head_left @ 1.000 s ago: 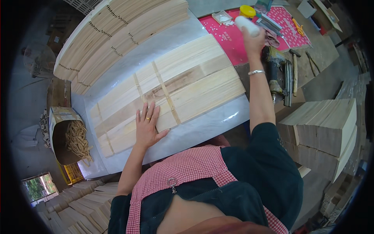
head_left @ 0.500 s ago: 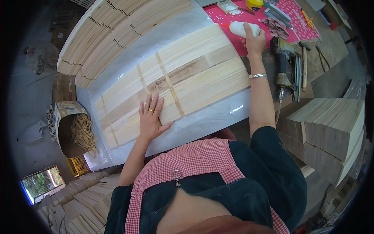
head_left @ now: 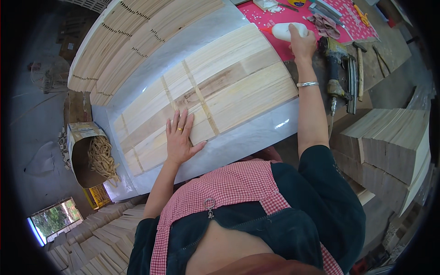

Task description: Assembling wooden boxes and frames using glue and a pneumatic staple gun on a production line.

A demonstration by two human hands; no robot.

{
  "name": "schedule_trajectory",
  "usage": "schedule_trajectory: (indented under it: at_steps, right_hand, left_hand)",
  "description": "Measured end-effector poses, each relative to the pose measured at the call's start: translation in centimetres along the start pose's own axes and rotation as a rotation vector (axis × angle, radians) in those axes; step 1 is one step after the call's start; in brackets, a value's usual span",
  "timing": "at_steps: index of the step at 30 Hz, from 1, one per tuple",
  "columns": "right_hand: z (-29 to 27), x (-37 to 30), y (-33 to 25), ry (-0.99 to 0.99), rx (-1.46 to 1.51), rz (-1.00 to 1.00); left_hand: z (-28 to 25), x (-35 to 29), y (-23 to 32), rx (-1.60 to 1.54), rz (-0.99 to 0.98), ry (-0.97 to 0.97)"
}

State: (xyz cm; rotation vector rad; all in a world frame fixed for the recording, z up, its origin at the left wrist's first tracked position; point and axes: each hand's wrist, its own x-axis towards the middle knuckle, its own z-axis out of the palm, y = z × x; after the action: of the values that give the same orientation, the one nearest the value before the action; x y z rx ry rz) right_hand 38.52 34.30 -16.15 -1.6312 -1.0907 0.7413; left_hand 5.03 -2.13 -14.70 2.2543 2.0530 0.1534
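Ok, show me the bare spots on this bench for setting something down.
Free: the white sheet strip between the slat panel and the near edge, right of the left hand; also the strip between panel and stacked slats. Crowded: the pink mat around the right hand and glue bottle.

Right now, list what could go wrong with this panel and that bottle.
1. The right hand holds the white squeeze bottle at the wooden panel's far edge; its tip could drip on the pink mat.
2. Only the left hand pins the panel, so it may slide on the glossy sheet.
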Motion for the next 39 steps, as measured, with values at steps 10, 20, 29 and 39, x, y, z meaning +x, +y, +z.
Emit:
schedule_trajectory:
  at_steps: [10, 20, 29, 39]
  right_hand:
    - [-4.8, -2.3, 1.0, 0.037, -0.057, -0.041]
    - [-10.1, -5.5, 0.7, 0.014, -0.147, -0.022]
    - [-14.2, -7.9, 1.2, 0.018, -0.188, 0.015]
    - [-19.3, -11.0, 0.6, -0.006, -0.213, 0.096]
  left_hand:
    - [0.3, -0.2, 0.0, 0.004, 0.013, 0.023]
    - [0.4, -0.2, -0.1, 0.04, 0.028, 0.032]
    - [0.4, -0.2, 0.1, 0.032, 0.032, 0.048]
    - [0.6, -0.4, 0.1, 0.035, 0.04, 0.064]
